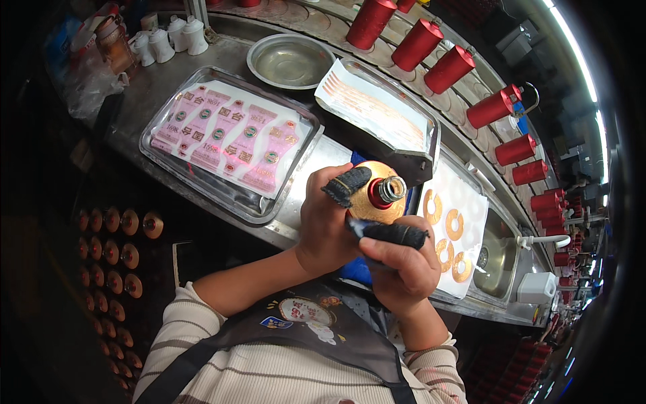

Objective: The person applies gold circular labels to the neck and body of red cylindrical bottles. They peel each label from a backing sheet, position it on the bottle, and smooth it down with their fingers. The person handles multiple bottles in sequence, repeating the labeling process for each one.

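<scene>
Close to my body, a bottle (pixel 363 208) with a gold shoulder, a red neck and a bare threaded mouth stands between my hands, its top facing up. My left hand (pixel 330 219) wraps its left side, one black-sleeved digit lying on the gold shoulder. My right hand (pixel 407 269) is closed at its near right side, with a black-covered finger pressed along the shoulder's edge. Both hands hide most of the bottle's body. Just right of them lies a white sheet (pixel 473 219) bearing several gold ring-shaped decals (pixel 455 225).
A metal tray (pixel 259 217) of pink patterned decals sits left, with a steel bowl (pixel 291 62) behind. An orange-striped sheet (pixel 377 106) rests on a raised tray. Red bottles (pixel 449 69) line the far conveyor. A sink (pixel 496 269) is at right; gold-topped bottles (pixel 130 256) stand lower left.
</scene>
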